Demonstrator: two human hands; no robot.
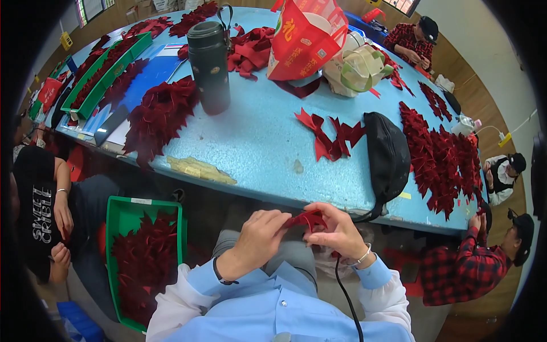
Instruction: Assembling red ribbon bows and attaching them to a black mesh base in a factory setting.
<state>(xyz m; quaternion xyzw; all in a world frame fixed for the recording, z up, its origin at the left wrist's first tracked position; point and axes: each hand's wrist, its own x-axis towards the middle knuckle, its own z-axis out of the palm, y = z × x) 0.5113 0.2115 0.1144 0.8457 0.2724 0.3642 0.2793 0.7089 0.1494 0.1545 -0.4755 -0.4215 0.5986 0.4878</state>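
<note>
Where the green bin (182, 233) sits at nine o'clock from the hands, notched red pieces (145, 259) lie heaped inside it. On the blue table (256, 159), a dark red pile (161, 117) spreads at ten o'clock and a dark flask (208, 71) stands at eleven.

Next comes the left hand (256, 236), its fingers curled narrow on the near-side end of the red ribbon (309, 219). That ribbon is between the two hands, above the lap and just off the table's edge. The right hand (342, 231) holds the other end, forefinger arched over and thumb below; how firmly it presses, I cannot tell.

To handle the piece well, a light pinch at the ends seems best, since a hard squeeze could crease the cloth. Steady left fingers would let the right ones shape the fold evenly, and level hands should prevent twisting.

Loose red strips (330, 137) lie between twelve and one o'clock. A black cable (342, 288) runs down at five, so the right wrist is best held clear of it. A black pouch (387, 159) rests between one and two, with a broad red heap (441, 165) beyond at two.
</note>
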